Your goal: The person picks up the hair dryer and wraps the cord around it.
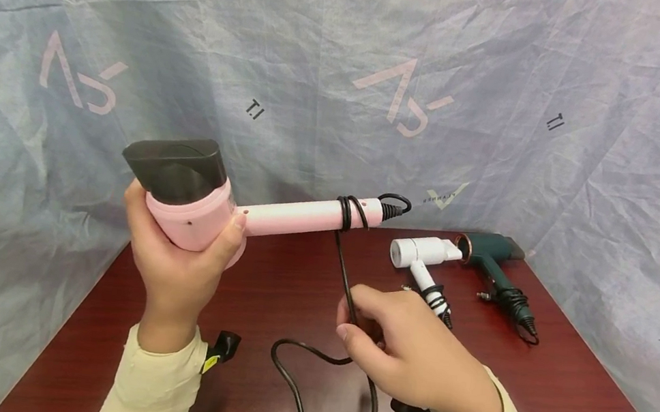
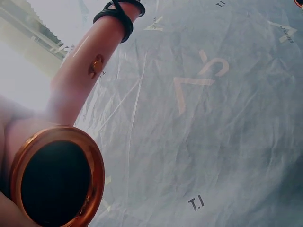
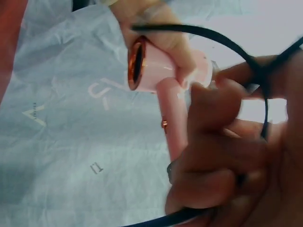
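Observation:
My left hand (image 1: pixel 176 270) grips a pink hair dryer (image 1: pixel 297 219) round its barrel, above the table. Its black flat nozzle (image 1: pixel 177 163) points up and away, and the handle sticks out to the right. In the left wrist view, the copper-coloured rear ring (image 2: pixel 97 175) and a switch (image 2: pixel 97 65) show. A black power cord (image 1: pixel 343 262) winds a few times round the handle's end, then runs down to my right hand (image 1: pixel 411 346). There the thumb and curled fingers hold the cord, with a loose loop hanging below.
On the right of the dark red table (image 1: pixel 219 302) lie a white hair dryer (image 1: pixel 423 252) and a dark green hair dryer (image 1: pixel 496 261), each with its cord wrapped round the handle. A grey printed cloth (image 1: pixel 319 95) hangs behind and along both sides.

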`<action>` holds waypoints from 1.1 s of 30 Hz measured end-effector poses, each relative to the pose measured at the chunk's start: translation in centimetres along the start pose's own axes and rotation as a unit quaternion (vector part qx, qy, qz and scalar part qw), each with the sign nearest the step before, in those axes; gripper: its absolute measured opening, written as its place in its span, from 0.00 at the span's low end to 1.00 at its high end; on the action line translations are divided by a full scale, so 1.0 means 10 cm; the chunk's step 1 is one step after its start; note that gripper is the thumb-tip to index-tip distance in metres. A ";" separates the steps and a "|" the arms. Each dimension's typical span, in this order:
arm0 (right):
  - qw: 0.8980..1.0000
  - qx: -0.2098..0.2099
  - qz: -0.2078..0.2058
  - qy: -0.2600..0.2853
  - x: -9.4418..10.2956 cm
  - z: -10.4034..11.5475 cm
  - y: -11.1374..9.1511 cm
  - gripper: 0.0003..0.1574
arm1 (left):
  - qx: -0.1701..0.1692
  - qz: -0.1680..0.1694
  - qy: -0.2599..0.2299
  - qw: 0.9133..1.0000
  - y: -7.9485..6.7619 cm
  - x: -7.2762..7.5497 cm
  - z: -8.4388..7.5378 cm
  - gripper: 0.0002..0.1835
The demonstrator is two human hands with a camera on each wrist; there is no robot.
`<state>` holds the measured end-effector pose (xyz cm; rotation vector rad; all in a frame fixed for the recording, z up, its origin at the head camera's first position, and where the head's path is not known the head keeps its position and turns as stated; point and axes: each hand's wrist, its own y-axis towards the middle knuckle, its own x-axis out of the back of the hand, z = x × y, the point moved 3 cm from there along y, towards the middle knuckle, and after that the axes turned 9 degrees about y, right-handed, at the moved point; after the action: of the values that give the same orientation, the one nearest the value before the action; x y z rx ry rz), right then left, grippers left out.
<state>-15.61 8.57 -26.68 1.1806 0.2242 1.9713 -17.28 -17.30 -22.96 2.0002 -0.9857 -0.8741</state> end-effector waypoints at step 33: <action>0.983 0.028 -0.136 -0.123 0.48 -0.07 -0.08 0.18 | -0.115 0.248 0.142 0.952 0.01 0.11 -0.10 0.41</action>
<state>-16.82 12.66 -24.35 1.3404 0.2974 1.5758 -16.03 -17.98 -22.66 1.5257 -1.0934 -0.3907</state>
